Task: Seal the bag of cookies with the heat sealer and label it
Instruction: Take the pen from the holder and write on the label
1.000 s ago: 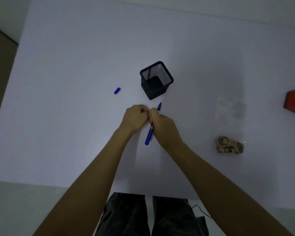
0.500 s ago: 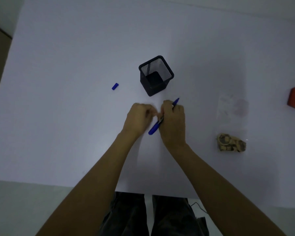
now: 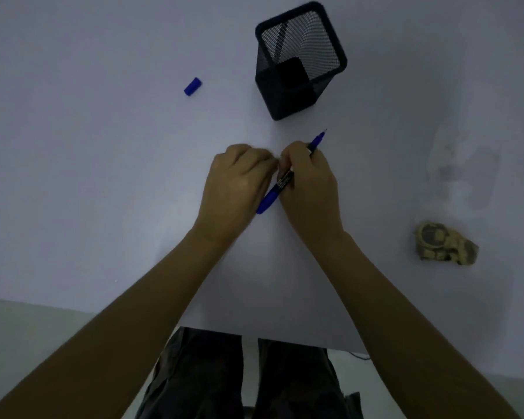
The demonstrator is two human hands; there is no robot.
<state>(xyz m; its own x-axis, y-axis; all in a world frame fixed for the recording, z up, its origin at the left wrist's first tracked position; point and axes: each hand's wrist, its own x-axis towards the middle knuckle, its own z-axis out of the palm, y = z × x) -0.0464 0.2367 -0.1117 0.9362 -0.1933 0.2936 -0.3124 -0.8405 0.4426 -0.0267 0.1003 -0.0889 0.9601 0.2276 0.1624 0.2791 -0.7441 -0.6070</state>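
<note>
Gripping the blue pen (image 3: 277, 187) in a writing hold, the right hand (image 3: 310, 189) keeps the uncapped tip pointed toward 1 o'clock, clear of the table (image 3: 88, 176). The left hand (image 3: 239, 182) is curled against the right hand's fingertips, apparently pinching a small item, likely the label; it cannot be seen. The pen cap (image 3: 192, 86) lies at 11 o'clock, set aside for recapping. The mesh pen holder (image 3: 297, 62) stands at 12 o'clock. The bag of cookies (image 3: 446, 247) rests at 3 o'clock, well apart.
</note>
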